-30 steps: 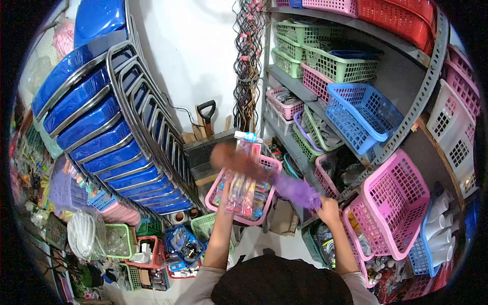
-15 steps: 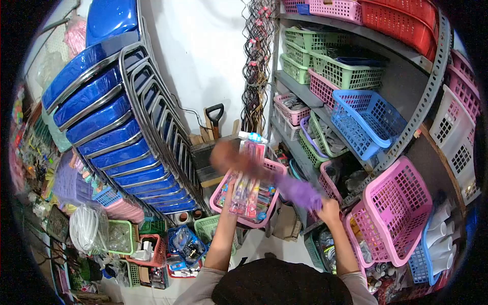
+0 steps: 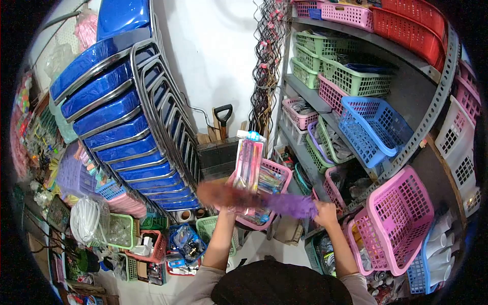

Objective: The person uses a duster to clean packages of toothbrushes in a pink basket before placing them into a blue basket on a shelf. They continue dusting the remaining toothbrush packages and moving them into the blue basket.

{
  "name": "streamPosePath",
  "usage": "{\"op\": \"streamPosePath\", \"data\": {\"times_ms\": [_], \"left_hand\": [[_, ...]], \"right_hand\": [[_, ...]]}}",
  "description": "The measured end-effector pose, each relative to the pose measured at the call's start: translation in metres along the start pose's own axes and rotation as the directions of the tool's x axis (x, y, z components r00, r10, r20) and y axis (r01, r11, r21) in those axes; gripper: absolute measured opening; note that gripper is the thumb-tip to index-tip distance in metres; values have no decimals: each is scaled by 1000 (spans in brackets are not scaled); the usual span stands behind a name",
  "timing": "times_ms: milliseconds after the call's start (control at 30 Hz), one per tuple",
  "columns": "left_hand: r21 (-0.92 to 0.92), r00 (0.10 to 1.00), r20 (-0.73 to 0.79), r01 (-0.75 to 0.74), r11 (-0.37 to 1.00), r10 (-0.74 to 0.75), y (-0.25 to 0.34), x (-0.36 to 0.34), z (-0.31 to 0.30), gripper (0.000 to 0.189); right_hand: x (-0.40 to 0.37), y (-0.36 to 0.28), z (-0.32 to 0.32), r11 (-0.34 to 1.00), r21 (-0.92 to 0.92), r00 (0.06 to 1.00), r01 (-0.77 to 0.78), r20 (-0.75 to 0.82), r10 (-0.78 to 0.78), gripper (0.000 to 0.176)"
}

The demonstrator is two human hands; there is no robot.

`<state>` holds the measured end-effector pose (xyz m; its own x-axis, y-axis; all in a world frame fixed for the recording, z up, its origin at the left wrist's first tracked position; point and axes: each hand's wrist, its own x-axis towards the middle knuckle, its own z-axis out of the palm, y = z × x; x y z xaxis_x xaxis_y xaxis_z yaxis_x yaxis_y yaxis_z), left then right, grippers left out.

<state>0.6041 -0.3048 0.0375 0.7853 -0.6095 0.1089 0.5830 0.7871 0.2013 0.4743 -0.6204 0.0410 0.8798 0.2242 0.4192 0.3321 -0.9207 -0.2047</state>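
Observation:
My right hand [image 3: 326, 214] is closed around the end of a feather duster [image 3: 292, 205], purple near my hand and brown towards its far end. The duster is blurred by motion and lies across the lower part of a pink pack [image 3: 249, 160]. This pack is upright, with long slender things under clear plastic and a blue-and-white top; they look like toothbrushes. My left hand [image 3: 226, 209] is at the pack's lower left, seemingly gripping it, its fingers mostly hidden by the duster. Behind and below is a pink basket [image 3: 287, 179] full of similar colourful packs.
Stacked blue chairs [image 3: 119, 132] rise on the left. A metal shelf [image 3: 310, 91] at right carries green, pink and blue baskets. A large pink basket [image 3: 376, 229] leans near my right arm. Small baskets with goods, including a blue one [image 3: 185, 241], cover the floor at left.
The feather duster has swept down and left, from the pack's upper part to its lower part. My right hand has shifted slightly lower. The whole view has moved a little.

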Motion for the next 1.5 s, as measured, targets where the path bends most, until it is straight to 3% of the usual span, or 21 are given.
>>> {"op": "streamPosePath", "data": {"times_ms": [67,167,233,300,400,433,567,667,700,733,767,800,867,900,967,1067,1233,1367,1400,1433,1500], "left_hand": [[274,964,-159,-166,947,214,-8,-6,-1,43],[446,903,-349,-74,892,249,-9,0,-19,48],[120,970,132,-219,968,203,-8,3,-32,51],[174,977,-68,-187,967,201,-4,6,-19,50],[-51,827,538,-162,985,164,2,20,-85,49],[232,980,-60,-171,958,189,-11,-5,18,49],[304,971,-146,-136,943,187,-12,-7,19,50],[205,987,73,-156,966,144,-4,-10,0,50],[771,935,84,-280,573,344,-3,5,-29,49],[976,852,218,-198,-92,477,-1,19,-55,47],[857,904,-40,-188,481,425,-2,4,-27,45],[444,945,-223,-118,888,237,-2,-11,3,42],[376,998,-30,-40,926,55,7,-7,-18,36],[378,998,-29,-40,925,55,5,-10,-25,36],[502,953,-124,-179,846,275,0,-18,-13,40],[550,937,-231,-97,829,262,9,-12,-49,38],[544,829,-328,-227,808,454,10,-18,-34,42],[359,962,-97,-205,910,255,26,-18,-57,42],[313,978,-31,-186,932,205,29,-16,-67,42],[445,946,-229,-108,889,229,28,-9,-62,39],[408,950,-269,-37,912,158,22,-12,-54,40]], "right_hand": [[5,3,12,936,-45,932,-349,-118,342,23],[12,6,15,937,26,917,-348,-197,346,21],[8,5,7,985,39,979,-166,-111,169,21],[5,-1,-3,998,41,999,47,-7,-47,22],[13,-12,-3,986,19,978,-168,-125,169,25],[14,0,13,943,39,936,-330,-118,333,27],[15,11,22,941,38,928,-336,-158,338,28],[6,11,20,995,98,1000,10,-24,-7,26],[4,10,24,997,71,1000,-22,-9,23,29],[3,9,27,998,44,999,-53,6,53,33],[5,7,29,979,150,987,-138,-60,149,35],[7,9,34,979,152,988,-135,-59,146,35],[15,11,39,847,118,833,-518,-158,531,35],[17,11,32,830,187,825,-525,-128,551,35],[11,25,40,854,173,838,-491,-174,518,35],[10,14,22,906,150,878,-396,-227,421,33],[-1,13,10,999,40,1000,-12,-12,13,34],[3,17,14,999,40,1000,11,-20,-10,30],[10,13,15,990,8,989,-144,-23,144,32],[14,10,16,956,-23,956,-294,-31,293,35],[17,8,22,947,-58,949,-316,-35,315,36]]}}
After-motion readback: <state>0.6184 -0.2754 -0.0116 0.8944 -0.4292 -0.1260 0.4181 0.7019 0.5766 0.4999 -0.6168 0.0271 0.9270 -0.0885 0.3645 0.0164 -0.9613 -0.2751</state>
